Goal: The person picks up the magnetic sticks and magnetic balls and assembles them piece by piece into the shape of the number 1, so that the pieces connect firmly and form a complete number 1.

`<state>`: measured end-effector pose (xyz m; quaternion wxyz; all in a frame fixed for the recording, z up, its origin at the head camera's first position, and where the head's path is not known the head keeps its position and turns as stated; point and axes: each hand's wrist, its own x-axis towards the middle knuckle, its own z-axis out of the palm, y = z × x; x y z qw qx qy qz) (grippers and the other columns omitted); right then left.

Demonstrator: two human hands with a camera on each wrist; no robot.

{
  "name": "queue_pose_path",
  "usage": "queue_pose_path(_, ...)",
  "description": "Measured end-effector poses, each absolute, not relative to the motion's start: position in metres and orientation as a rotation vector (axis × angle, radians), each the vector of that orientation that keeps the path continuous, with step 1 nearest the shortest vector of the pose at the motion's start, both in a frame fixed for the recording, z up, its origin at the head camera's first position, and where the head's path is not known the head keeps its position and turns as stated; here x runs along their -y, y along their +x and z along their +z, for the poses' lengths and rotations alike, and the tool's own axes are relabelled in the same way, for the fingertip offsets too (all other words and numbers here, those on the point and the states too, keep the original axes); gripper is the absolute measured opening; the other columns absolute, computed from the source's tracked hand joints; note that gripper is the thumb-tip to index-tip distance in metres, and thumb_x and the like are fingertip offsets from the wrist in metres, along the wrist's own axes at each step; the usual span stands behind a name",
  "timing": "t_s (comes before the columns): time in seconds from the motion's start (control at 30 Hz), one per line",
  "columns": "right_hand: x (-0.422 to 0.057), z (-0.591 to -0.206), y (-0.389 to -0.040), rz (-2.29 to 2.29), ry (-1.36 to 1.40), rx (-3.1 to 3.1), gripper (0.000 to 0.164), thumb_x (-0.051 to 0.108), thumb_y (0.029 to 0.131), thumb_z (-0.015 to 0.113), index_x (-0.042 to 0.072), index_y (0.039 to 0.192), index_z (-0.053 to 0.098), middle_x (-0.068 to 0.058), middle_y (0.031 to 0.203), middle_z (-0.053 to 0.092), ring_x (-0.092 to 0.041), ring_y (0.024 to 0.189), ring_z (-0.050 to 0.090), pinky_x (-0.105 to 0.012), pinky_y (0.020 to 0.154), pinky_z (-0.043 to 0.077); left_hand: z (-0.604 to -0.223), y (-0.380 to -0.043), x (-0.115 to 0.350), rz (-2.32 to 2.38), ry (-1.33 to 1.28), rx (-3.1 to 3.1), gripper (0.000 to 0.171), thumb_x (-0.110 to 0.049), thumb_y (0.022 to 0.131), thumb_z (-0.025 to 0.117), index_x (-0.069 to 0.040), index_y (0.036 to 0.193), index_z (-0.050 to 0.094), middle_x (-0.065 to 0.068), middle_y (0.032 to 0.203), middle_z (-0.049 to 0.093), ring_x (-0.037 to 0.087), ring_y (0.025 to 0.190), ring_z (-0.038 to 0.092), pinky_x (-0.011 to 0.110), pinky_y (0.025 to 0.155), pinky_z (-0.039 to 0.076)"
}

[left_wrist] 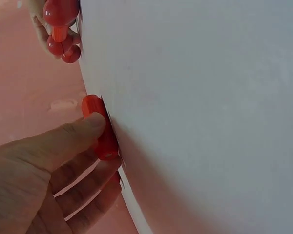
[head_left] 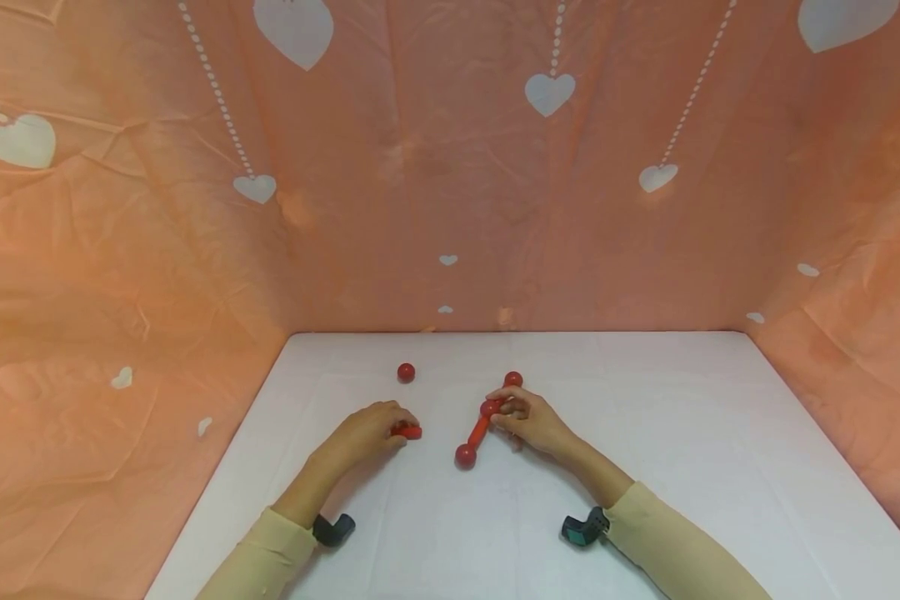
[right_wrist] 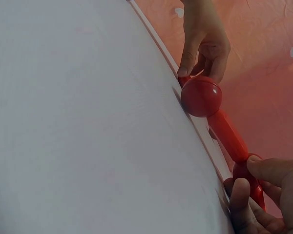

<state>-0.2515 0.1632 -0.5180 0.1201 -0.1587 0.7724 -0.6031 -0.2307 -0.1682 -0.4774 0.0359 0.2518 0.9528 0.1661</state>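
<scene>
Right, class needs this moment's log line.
left hand: pinches short red rod | right hand: grips red ball-rod chain, middle ball | glossy red ball: on white table

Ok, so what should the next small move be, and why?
I'd probably bring the red rod in the left hand over to the joined piece: both rod ends look bare, and the right hand holds that piece by its middle ball. Exactly where it would fit, I can't tell.
</scene>
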Motion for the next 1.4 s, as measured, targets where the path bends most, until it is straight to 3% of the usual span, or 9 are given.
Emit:
queue_pose_path(0.4,-0.163,-0.519,-0.251,-1.753,-0.465,-2.263,0.035,0.007,0.102,0.073,0.008,0.136,0.067,-0.016,0.113,0.067,-0.018,0.058,0.056,-0.024,0.053,0.053,-0.479,-0.227,0.164,0.489,0.700,-2.955,0.027,-0.013,0.094,0.084,-0.015,0.120,0.078,0.000,0.105,0.071,0.018,0.098,0.066,0.041,0.094,0.060)
queue_pose_path(0.97,-0.163,-0.521,-0.253,-1.748,-0.462,-2.269,0.035,0.008,0.101,0.074,0.009,0.135,0.067,-0.016,0.112,0.067,-0.018,0.058,0.056,-0.024,0.053,0.053,-0.475,-0.217,0.158,0.502,0.645,-2.962,0.025,-0.014,0.093,0.085,-0.018,0.117,0.077,-0.007,0.090,0.066,0.014,0.087,0.065,0.036,0.081,0.059)
queue_pose_path(1.4,-0.162,-0.516,-0.249,-1.756,-0.462,-2.262,0.036,0.007,0.101,0.074,0.007,0.136,0.066,-0.015,0.111,0.067,-0.017,0.057,0.056,-0.024,0.053,0.052,-0.467,-0.204,0.148,0.655,0.605,-2.867,0.028,-0.022,0.093,0.087,-0.017,0.119,0.076,-0.006,0.094,0.070,0.014,0.089,0.065,0.038,0.082,0.059)
